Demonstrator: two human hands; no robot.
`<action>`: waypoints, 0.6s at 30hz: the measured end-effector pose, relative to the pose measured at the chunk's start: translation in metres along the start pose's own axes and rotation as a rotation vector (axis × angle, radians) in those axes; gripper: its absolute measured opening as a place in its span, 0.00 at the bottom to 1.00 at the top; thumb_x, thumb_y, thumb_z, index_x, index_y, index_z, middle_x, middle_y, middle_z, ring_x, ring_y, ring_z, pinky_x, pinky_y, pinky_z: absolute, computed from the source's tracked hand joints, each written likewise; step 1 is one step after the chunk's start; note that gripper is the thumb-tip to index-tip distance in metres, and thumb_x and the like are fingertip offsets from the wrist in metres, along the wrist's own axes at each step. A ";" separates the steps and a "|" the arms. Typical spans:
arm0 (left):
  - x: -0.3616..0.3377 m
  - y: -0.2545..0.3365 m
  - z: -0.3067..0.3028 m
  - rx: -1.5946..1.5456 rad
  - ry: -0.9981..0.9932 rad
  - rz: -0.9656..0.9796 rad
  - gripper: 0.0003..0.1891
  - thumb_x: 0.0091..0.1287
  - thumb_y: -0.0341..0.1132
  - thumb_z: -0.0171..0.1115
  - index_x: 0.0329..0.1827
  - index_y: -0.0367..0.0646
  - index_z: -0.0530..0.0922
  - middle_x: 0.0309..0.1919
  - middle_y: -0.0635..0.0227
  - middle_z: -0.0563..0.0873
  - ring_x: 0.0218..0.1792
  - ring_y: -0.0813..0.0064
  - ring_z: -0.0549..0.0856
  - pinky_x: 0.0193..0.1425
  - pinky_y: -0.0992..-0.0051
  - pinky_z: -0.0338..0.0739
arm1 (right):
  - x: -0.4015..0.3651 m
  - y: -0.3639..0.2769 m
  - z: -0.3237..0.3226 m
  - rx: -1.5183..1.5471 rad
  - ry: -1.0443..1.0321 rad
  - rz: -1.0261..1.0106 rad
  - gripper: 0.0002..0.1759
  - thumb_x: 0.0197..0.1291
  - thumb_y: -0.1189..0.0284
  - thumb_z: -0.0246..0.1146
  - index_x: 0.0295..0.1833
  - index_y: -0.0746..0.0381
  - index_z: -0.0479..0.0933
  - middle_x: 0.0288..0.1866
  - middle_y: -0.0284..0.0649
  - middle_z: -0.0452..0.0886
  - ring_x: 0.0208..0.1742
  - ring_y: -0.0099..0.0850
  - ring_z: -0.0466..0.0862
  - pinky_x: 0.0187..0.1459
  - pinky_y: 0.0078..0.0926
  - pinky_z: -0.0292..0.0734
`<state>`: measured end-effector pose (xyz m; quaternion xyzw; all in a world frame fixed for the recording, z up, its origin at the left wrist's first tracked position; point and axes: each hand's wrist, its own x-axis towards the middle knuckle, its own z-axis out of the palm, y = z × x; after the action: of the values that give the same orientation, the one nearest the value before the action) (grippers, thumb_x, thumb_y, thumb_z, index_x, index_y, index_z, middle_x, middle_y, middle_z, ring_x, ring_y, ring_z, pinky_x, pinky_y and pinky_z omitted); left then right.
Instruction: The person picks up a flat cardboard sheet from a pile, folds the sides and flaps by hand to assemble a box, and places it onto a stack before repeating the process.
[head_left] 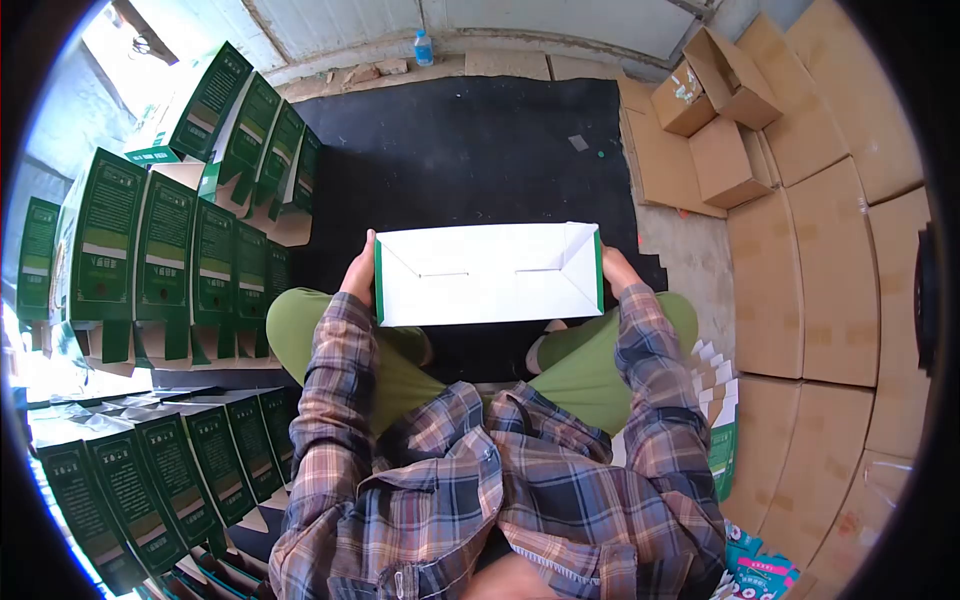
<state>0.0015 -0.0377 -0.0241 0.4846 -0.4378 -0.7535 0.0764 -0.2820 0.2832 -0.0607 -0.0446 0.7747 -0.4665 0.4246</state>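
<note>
A carton (488, 290) with a white face and green edges is held level above my lap. Its white flaps are folded together, with two short slits showing. My left hand (361, 268) grips its left end, and my right hand (618, 270) grips its right end. The fingers of both hands are partly hidden by the carton. Beneath and beyond it lies a black mat (450, 150).
Rows of green printed cartons (108, 235) stand at the left, with more (160, 460) at lower left. Stacked brown boxes (830, 270) line the right. Small open brown boxes (728, 160) sit at upper right. A blue bottle (424, 48) stands by the far wall.
</note>
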 end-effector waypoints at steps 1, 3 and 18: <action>-0.002 0.002 0.001 -0.055 -0.057 0.004 0.32 0.68 0.61 0.46 0.54 0.38 0.76 0.49 0.62 0.82 0.48 0.70 0.82 0.53 0.69 0.76 | -0.010 -0.008 0.000 0.030 0.002 -0.062 0.35 0.66 0.44 0.49 0.60 0.65 0.73 0.55 0.41 0.79 0.56 0.29 0.76 0.56 0.27 0.69; -0.006 0.003 -0.001 -0.113 -0.147 0.130 0.29 0.69 0.59 0.47 0.53 0.39 0.76 0.49 0.62 0.82 0.48 0.70 0.81 0.54 0.70 0.75 | -0.025 -0.020 -0.004 0.056 0.005 -0.114 0.35 0.66 0.44 0.49 0.60 0.65 0.73 0.56 0.41 0.78 0.57 0.29 0.75 0.57 0.26 0.67; 0.003 -0.012 -0.008 -0.034 -0.044 0.142 0.23 0.67 0.54 0.50 0.60 0.52 0.73 0.57 0.69 0.74 0.55 0.67 0.72 0.58 0.56 0.64 | -0.029 -0.023 -0.005 0.199 -0.053 -0.077 0.28 0.64 0.53 0.55 0.65 0.56 0.68 0.57 0.39 0.76 0.55 0.36 0.77 0.48 0.38 0.76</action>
<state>0.0100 -0.0364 -0.0358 0.4342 -0.4598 -0.7639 0.1284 -0.2751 0.2872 -0.0245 -0.0442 0.7107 -0.5558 0.4290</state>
